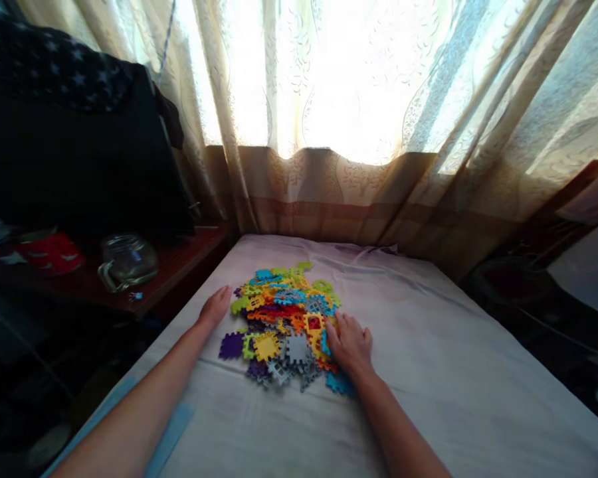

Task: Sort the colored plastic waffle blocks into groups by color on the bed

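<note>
1. The heap of toothed plastic pieces [292, 312] lies between the two hands, spread on a pale cloth [428, 352].
2. The left hand [215, 308] is at the heap's left side, fingertips just beside the outer pieces; whether they touch is unclear. It is seen from the thumb side, so I cannot tell how wide its fingers are or whether it holds anything.
3. The right hand [351, 342] is at the heap's right edge, palm down with its fingers parted wide, and touches the outer pieces there.
4. Along the near side of the heap, a purple square [232, 345], a yellow square [267, 346] and a grey square [298, 348] lie from left to right.
5. A blue piece [339, 383] rests near the right wrist, at the heap's near right corner.
6. A lime piece [303, 265] lies at the far end, beyond both hands.
7. Orange, red and more yellow pieces overlap through the middle.
</note>
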`<state>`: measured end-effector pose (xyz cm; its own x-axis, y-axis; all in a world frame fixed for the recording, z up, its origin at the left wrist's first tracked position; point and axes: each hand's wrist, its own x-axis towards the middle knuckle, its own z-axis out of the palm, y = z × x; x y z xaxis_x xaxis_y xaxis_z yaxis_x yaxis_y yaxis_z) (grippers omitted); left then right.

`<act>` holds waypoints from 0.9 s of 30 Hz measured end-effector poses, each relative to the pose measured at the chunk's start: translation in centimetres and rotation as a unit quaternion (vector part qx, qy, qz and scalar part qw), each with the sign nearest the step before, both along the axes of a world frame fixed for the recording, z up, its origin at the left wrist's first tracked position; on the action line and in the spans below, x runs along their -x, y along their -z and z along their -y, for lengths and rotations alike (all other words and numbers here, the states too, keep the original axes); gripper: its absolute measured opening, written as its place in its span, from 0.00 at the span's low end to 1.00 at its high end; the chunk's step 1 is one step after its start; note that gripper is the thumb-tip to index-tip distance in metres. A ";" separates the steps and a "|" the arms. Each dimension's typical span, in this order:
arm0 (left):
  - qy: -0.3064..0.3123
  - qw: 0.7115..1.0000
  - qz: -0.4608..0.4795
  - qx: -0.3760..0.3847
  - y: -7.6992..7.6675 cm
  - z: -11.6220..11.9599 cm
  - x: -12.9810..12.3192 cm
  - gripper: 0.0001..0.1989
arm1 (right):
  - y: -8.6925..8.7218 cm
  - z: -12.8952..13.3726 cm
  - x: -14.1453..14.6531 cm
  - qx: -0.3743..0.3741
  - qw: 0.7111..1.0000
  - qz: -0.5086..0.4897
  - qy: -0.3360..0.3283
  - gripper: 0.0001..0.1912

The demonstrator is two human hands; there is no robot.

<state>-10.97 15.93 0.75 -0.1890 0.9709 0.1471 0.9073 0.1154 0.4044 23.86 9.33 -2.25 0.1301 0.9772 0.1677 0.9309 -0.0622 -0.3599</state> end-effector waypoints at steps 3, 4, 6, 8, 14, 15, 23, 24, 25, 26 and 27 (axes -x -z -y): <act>0.004 1.000 -0.003 -0.001 0.6 1.2 -0.9 0.25 | 0.0 -0.1 4.7 -0.022 0.999 -0.029 -0.001 0.29; 0.006 1.000 -0.003 -0.001 0.7 1.5 -1.1 0.25 | 0.1 -0.1 5.8 -0.034 0.999 -0.040 0.001 0.29; 0.006 1.000 -0.002 -0.002 0.8 1.7 -1.3 0.24 | 0.5 0.0 7.4 -0.053 0.997 -0.063 -0.009 0.29; 0.006 1.000 0.004 -0.003 0.8 1.5 -1.3 0.24 | 0.7 0.1 7.7 -0.063 0.994 -0.081 -0.042 0.30; 0.002 0.999 0.034 -0.008 0.4 -0.4 -0.5 0.24 | 0.2 0.8 0.2 -0.095 0.995 -0.028 -0.010 0.27; 0.000 0.999 0.040 -0.009 0.4 -0.6 -0.3 0.24 | 0.2 0.9 -1.5 -0.084 0.996 -0.014 0.036 0.27; -0.038 0.993 0.099 -0.051 0.5 0.0 1.1 0.31 | 0.1 0.0 1.7 -0.004 0.999 -0.018 0.038 0.30; -0.040 0.993 0.102 -0.052 0.6 0.2 1.2 0.32 | -0.2 -0.1 3.7 0.003 0.999 -0.032 0.027 0.30; -0.038 0.993 0.103 -0.051 0.6 0.3 1.2 0.32 | -0.6 -0.1 5.5 0.000 0.999 -0.042 0.019 0.30; -0.033 0.993 0.103 -0.047 0.7 0.3 1.1 0.32 | -0.9 -0.1 7.2 0.000 0.999 -0.050 0.016 0.30; -0.027 0.994 0.101 -0.042 0.7 0.3 1.1 0.31 | -1.1 -0.1 8.5 0.002 0.998 -0.060 0.014 0.30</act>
<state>-12.05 15.64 0.02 -0.2743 0.9445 0.1810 0.7997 0.1195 0.5884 15.39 9.41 -1.16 0.1772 0.9735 0.1443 0.8788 -0.0905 -0.4685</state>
